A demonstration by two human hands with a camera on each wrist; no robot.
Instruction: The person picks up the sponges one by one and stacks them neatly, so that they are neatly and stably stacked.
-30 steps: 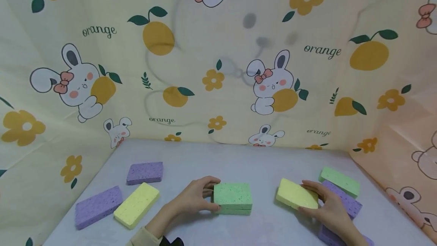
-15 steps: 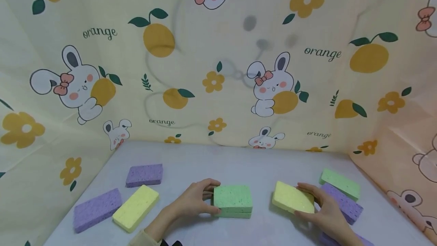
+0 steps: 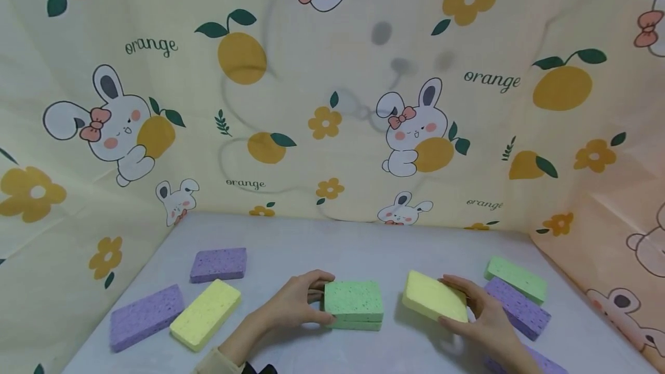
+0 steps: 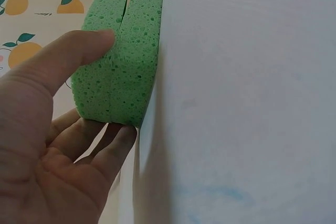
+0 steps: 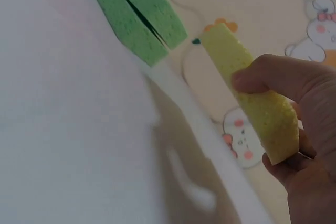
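Two green sponges point(image 3: 353, 300) lie stacked in the middle of the table, edges nearly lined up. My left hand point(image 3: 300, 300) grips the stack at its left end; in the left wrist view the thumb point(image 4: 94, 45) presses near the seam and the fingers reach round the far side. To the right, my right hand point(image 3: 480, 311) holds a yellow sponge point(image 3: 435, 296) by its right end, thumb on the near edge and fingers on the far one. That sponge is tilted and raised above the table, with a shadow below, as the right wrist view shows too.
On the left lie two purple sponges point(image 3: 218, 264) and another yellow sponge point(image 3: 205, 315). At the right a green sponge point(image 3: 515, 279) lies beside a purple sponge point(image 3: 518, 307); one more purple sponge point(image 3: 542, 362) is partly behind my right forearm. A printed curtain point(image 3: 332, 103) encloses the table.
My right hand has carried the yellow sponge left and slightly up, nearer the green stack and away from the purple sponges. The left hand keeps its place on the stack.
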